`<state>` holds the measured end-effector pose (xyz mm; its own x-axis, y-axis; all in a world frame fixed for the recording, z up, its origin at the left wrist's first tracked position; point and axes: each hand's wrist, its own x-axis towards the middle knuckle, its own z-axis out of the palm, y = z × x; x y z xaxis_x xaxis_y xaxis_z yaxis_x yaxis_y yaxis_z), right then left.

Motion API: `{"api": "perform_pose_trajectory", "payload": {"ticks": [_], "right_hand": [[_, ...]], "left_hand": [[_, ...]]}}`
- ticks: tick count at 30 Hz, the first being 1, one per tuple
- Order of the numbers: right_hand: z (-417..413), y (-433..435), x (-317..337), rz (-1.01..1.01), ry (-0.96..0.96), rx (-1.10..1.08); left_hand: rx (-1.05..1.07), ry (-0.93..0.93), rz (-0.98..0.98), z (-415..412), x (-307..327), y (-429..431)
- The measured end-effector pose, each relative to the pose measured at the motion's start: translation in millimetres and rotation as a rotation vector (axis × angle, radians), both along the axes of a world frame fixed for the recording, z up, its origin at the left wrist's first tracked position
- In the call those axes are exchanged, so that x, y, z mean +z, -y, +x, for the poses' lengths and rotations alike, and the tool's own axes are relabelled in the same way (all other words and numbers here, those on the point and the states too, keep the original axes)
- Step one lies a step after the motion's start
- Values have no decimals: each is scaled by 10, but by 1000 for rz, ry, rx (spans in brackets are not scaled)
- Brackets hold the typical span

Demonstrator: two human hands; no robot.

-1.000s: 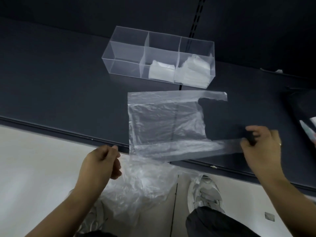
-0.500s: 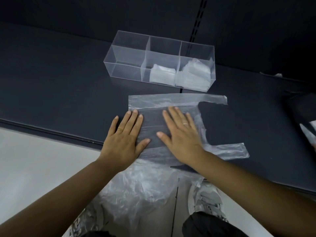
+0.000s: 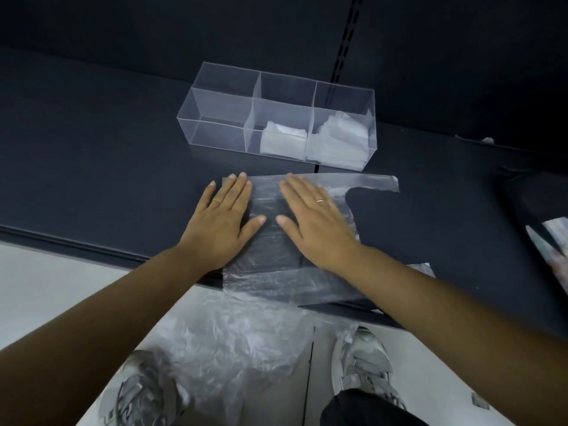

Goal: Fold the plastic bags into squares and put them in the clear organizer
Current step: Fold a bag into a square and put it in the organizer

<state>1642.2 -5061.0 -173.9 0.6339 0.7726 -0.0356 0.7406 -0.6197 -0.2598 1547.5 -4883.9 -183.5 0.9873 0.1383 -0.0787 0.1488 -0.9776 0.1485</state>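
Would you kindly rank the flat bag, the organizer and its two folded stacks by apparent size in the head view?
1. Flat bag and organizer: look alike, unranked.
2. Right stack.
3. Middle stack.

Dark matte shelf [image 3: 92,179] is backed by a dark wall [image 3: 153,32] w/ a slotted rail [image 3: 347,35] set vertically. Pale floor [image 3: 46,287] is seen below, crossed by a thin seam [image 3: 309,373].

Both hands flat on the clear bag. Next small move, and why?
Probably sweep both hands outward to smooth it: the left hand and right hand lie flat on the clear plastic bag, which looks wrinkled and unfolded, its near edge overhanging the dark shelf.
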Motion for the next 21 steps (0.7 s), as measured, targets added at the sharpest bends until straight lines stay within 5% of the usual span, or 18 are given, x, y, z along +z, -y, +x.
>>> {"api": "perform_pose_trajectory", "payload": {"ticks": [9,12,14,17,21], "right_hand": [[489,1017,-229,-145,89,-472],[509,1274,-126,-110,133,-656],[329,1192,-15,33,145,-576],[-307,818,133,236,-104,-211],[-1050,393,31,108,-146,257]], "left_hand": [[26,-71,71,-93,-87,-135],[27,61,20,-311,17,-37],[-93,206,-53,-607,28,67],[-289,200,-114,-1044,-81,178],[-326,252,-55,-1182,-146,220]]}}
